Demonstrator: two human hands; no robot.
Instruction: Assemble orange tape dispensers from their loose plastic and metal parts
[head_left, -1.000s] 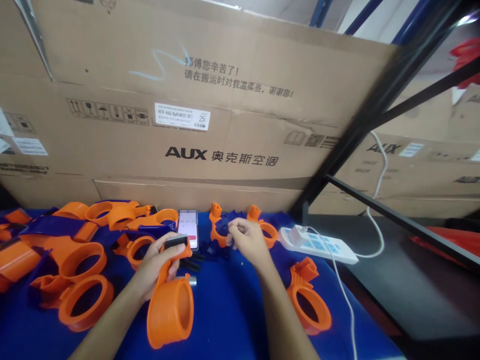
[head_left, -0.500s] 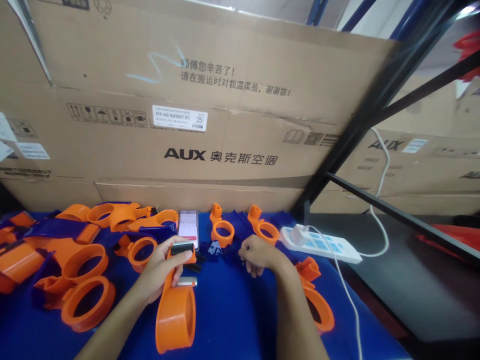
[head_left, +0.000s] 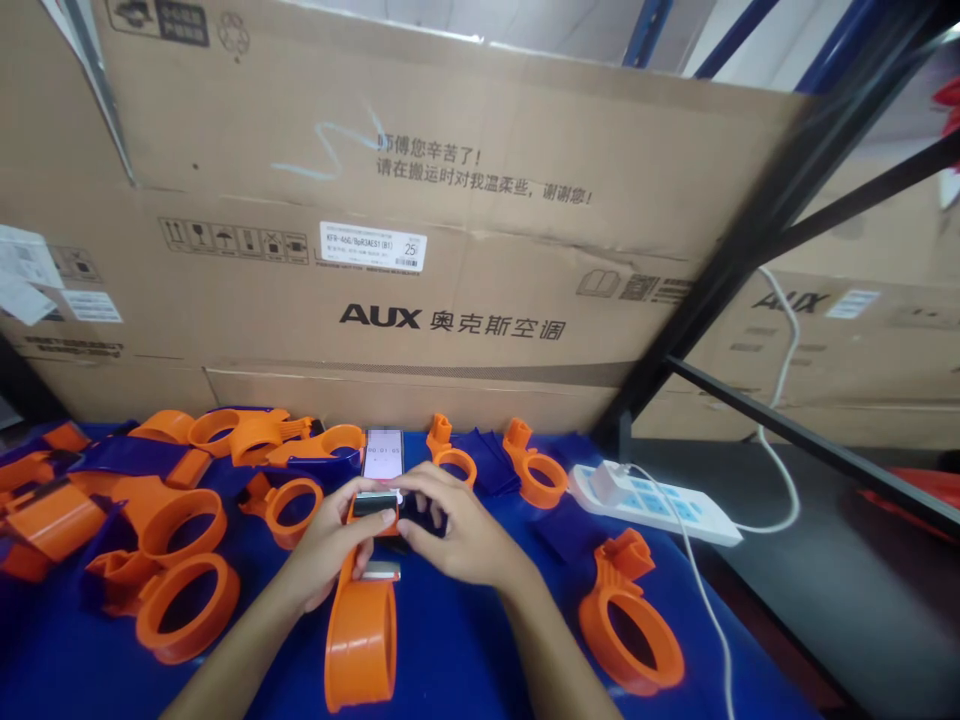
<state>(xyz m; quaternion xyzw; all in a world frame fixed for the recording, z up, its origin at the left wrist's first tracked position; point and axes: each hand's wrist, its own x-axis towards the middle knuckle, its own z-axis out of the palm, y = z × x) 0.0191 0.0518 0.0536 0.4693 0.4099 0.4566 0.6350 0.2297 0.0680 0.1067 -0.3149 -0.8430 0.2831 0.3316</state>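
An orange tape dispenser (head_left: 361,640) is in my left hand (head_left: 330,545), which grips it by the handle with the ring toward me. A dark strip (head_left: 375,504) lies across its upper end, and a silvery plate (head_left: 381,571) sits lower down. My right hand (head_left: 465,530) bends over from the right, thumb and fingers closed about the dispenser's upper end. Whether a small part is between those fingers is hidden. Just beyond them lies a phone (head_left: 383,455) with its screen lit.
Several orange dispensers (head_left: 187,607) crowd the left of the blue surface (head_left: 450,650). Others, including one dispenser (head_left: 630,625), lie right. Dark blue pieces (head_left: 487,462) are at the back. A white power strip (head_left: 660,503) with a cable lies right; a cardboard box (head_left: 450,380) walls the back.
My right hand has moved left from the dark blue pieces to the upper end of the dispenser. My left hand keeps its hold. The view has shifted slightly.
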